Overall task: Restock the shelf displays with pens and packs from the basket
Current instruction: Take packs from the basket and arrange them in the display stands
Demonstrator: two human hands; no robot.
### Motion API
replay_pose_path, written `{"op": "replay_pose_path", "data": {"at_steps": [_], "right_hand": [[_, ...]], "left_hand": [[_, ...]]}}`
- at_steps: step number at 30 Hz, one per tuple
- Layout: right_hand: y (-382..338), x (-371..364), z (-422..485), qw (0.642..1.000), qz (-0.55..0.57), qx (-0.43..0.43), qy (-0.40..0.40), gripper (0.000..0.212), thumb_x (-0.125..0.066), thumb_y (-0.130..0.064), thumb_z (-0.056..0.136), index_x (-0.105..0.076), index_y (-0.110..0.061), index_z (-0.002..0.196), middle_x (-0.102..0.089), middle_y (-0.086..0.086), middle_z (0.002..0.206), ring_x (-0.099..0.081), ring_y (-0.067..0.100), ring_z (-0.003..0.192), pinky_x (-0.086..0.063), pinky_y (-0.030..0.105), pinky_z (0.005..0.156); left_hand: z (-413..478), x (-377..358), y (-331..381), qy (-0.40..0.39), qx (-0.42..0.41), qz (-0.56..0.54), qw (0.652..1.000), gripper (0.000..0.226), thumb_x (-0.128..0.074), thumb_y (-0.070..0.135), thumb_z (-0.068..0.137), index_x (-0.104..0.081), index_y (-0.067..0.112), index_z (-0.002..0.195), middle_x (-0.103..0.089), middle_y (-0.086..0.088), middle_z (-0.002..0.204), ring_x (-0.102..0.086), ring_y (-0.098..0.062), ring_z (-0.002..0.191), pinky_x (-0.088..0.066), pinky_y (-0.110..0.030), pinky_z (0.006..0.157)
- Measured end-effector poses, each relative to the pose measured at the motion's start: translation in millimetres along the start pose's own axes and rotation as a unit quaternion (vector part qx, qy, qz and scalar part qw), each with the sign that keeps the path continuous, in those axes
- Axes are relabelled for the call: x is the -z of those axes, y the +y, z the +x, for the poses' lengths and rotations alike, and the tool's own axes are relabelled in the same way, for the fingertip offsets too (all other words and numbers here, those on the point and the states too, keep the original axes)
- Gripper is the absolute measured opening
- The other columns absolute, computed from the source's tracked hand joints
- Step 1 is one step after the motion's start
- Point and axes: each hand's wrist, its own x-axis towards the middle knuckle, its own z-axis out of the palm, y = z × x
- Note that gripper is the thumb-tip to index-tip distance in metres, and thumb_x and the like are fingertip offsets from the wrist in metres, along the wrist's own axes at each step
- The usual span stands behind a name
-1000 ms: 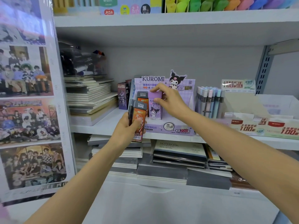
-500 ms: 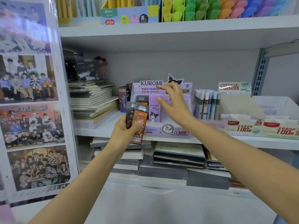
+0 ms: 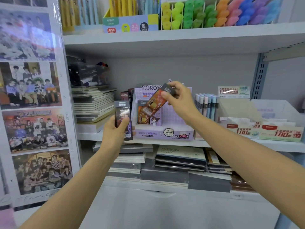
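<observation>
The orange pack point(image 3: 155, 103) is pinched at its top end between the thumb and fingers of my right hand point(image 3: 179, 100). It hangs tilted, its lower end pointing toward seven o'clock, just over the left end of the purple display box point(image 3: 165, 134). I judge it close to going in but not yet seated. Below it, a seated orange pack point(image 3: 142, 114) and a purple pack point(image 3: 156, 119) stand upright side by side in the box. The box looks bare toward three o'clock, so I reckon there is plenty of filling left to do. My left hand point(image 3: 113, 131), at about eight o'clock from the box, has its fingers curled round a dark pack point(image 3: 123, 119) held upright, likely the next to place. I cannot tell whether more sit behind it. The basket is out of view, so what remains there is unknown to me. Farther out on the same shelf point(image 3: 280, 144), pens point(image 3: 206, 104) stand at three o'clock from the box and a stack of notebooks point(image 3: 94, 103) lies at nine o'clock.
</observation>
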Motion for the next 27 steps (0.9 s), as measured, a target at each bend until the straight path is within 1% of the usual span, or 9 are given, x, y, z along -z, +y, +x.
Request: {"op": "replay_pose_path", "data": {"at_steps": [4,6,10,14,19,22,23,25,27], "right_hand": [[4,-17,11,0.994,-0.109,0.031,-0.007,0.017,-0.068,-0.015,0.088,-0.061,-0.012,0.103,-0.069,0.007,0.1,-0.064,0.023,0.093,-0.053,0.042,0.084],[9,-29,10,0.986,-0.16,0.043,-0.023,0.017,-0.069,-0.018,0.087,-0.063,-0.016,0.103,-0.07,0.004,0.096,-0.064,0.024,0.091,-0.052,0.046,0.083],[18,-46,9,0.967,-0.242,0.06,-0.046,0.017,-0.068,-0.024,0.088,-0.063,-0.022,0.105,-0.071,0.0,0.095,-0.064,0.021,0.085,-0.053,0.043,0.078],[18,-46,19,0.958,-0.264,0.054,-0.102,0.019,-0.069,-0.023,0.088,-0.065,-0.02,0.106,-0.071,0.004,0.095,-0.064,0.022,0.089,-0.053,0.044,0.081],[11,-48,31,0.939,-0.3,0.063,-0.157,0.029,-0.07,-0.023,0.087,-0.067,-0.019,0.116,-0.071,0.002,0.104,-0.063,0.017,0.093,-0.051,0.04,0.087],[17,-58,25,0.928,-0.332,0.11,-0.129,0.038,-0.069,-0.025,0.088,-0.056,-0.023,0.124,-0.068,0.0,0.097,-0.06,0.017,0.084,-0.049,0.034,0.076],[20,-60,23,0.929,-0.332,0.122,-0.108,0.038,-0.069,-0.024,0.088,-0.053,-0.022,0.122,-0.067,0.0,0.099,-0.059,0.017,0.086,-0.048,0.034,0.075],[26,-60,22,0.932,-0.322,0.151,-0.064,0.031,-0.071,-0.022,0.085,-0.057,-0.019,0.112,-0.062,-0.002,0.108,-0.055,0.017,0.098,-0.045,0.033,0.083],[31,-58,22,0.927,-0.334,0.17,-0.038,0.028,-0.072,-0.023,0.084,-0.064,-0.016,0.11,-0.057,0.0,0.112,-0.049,0.018,0.108,-0.033,0.03,0.093]], "left_hand": [[0,13,3,0.018,-0.028,0.0,0.999,0.007,-0.059,0.017,0.096,-0.065,0.014,0.099,-0.072,-0.001,0.075,-0.072,-0.015,0.067,-0.058,-0.029,0.064],[-2,15,3,0.011,-0.038,-0.005,0.999,0.007,-0.06,0.014,0.095,-0.066,0.016,0.093,-0.072,-0.001,0.072,-0.071,-0.016,0.067,-0.059,-0.028,0.063],[-4,18,-1,-0.006,-0.036,-0.009,0.999,0.005,-0.063,0.014,0.093,-0.068,0.015,0.095,-0.073,-0.003,0.077,-0.072,-0.021,0.073,-0.06,-0.035,0.071],[-2,22,-5,-0.029,-0.02,-0.009,0.999,0.019,-0.065,0.017,0.092,-0.066,0.009,0.109,-0.074,-0.009,0.09,-0.071,-0.03,0.087,-0.057,-0.045,0.083],[-1,23,-6,-0.061,-0.009,-0.013,0.998,0.018,-0.065,0.016,0.092,-0.066,0.01,0.109,-0.075,-0.009,0.084,-0.072,-0.025,0.079,-0.059,-0.037,0.076],[-2,23,-7,-0.068,-0.004,-0.019,0.997,0.016,-0.064,0.016,0.092,-0.066,0.014,0.108,-0.075,-0.01,0.086,-0.073,-0.025,0.08,-0.06,-0.033,0.074],[-3,24,-7,-0.072,-0.002,-0.02,0.997,0.015,-0.065,0.016,0.092,-0.066,0.015,0.107,-0.075,-0.01,0.085,-0.073,-0.024,0.08,-0.06,-0.032,0.073],[-3,24,-9,-0.076,0.002,-0.024,0.997,0.014,-0.065,0.015,0.092,-0.066,0.014,0.105,-0.075,-0.01,0.084,-0.073,-0.025,0.079,-0.061,-0.032,0.072],[-2,25,-10,-0.078,0.005,-0.025,0.997,0.013,-0.065,0.015,0.092,-0.066,0.014,0.105,-0.075,-0.01,0.083,-0.072,-0.025,0.079,-0.061,-0.033,0.072]]}}
